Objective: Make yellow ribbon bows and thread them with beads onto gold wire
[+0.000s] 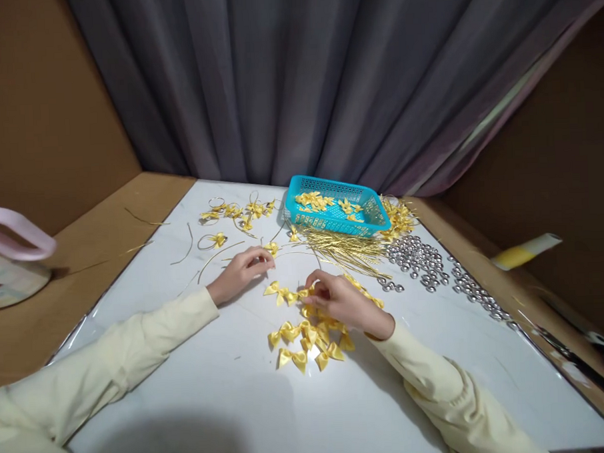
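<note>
My right hand (341, 299) reaches over a pile of yellow satin bows (309, 334), its thumb and fingers pinched at one yellow bow (303, 294). Curled above the white tabletop (189, 392) is my left hand (242, 272); whatever its closed fingertips hold, if anything, is too small to make out. Just beyond those fingers lies another yellow bow (271, 248). Thin gold wire ties (346, 250) lie in a bundle in front of the blue basket (337, 226).
More bows lie in the basket and beside it (400, 217). Bows with wire loops (219, 241) sit at the back left. Small silver bells or beads (418, 258) spread along the right. A pink-handled container (14, 272) stands far left; scissors (583, 358) lie at the right edge.
</note>
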Demonstrator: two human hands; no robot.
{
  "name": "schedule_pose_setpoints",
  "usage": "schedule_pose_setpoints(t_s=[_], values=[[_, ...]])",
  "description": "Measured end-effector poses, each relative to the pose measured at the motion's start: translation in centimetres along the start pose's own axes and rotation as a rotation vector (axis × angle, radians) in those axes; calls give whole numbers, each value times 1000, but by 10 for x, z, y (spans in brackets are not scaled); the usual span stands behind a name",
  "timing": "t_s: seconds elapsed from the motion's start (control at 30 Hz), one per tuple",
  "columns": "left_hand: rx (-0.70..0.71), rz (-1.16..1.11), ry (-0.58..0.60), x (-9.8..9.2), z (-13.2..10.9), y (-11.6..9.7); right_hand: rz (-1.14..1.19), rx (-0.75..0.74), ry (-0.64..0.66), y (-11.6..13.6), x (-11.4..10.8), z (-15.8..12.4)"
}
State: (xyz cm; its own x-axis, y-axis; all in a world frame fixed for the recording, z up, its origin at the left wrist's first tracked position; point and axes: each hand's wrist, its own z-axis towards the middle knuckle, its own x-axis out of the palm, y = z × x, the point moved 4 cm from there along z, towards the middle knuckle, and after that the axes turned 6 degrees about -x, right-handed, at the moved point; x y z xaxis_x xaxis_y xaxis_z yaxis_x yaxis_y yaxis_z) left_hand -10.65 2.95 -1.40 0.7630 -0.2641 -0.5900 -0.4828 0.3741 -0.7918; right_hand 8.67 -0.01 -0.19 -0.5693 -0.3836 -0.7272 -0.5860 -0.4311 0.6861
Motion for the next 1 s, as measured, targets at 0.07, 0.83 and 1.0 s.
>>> schedule_pose_setpoints(t_s=[0.07, 0.83, 1.0], values=[[21, 14, 34, -3, 2, 3, -2, -1, -67, -3, -2, 0], [281, 190, 131, 29, -17, -23, -316, -410, -74, 17, 22, -6], [361, 228, 121, 30, -17, -24, -287, -404, -104, 15, 19, -4]])
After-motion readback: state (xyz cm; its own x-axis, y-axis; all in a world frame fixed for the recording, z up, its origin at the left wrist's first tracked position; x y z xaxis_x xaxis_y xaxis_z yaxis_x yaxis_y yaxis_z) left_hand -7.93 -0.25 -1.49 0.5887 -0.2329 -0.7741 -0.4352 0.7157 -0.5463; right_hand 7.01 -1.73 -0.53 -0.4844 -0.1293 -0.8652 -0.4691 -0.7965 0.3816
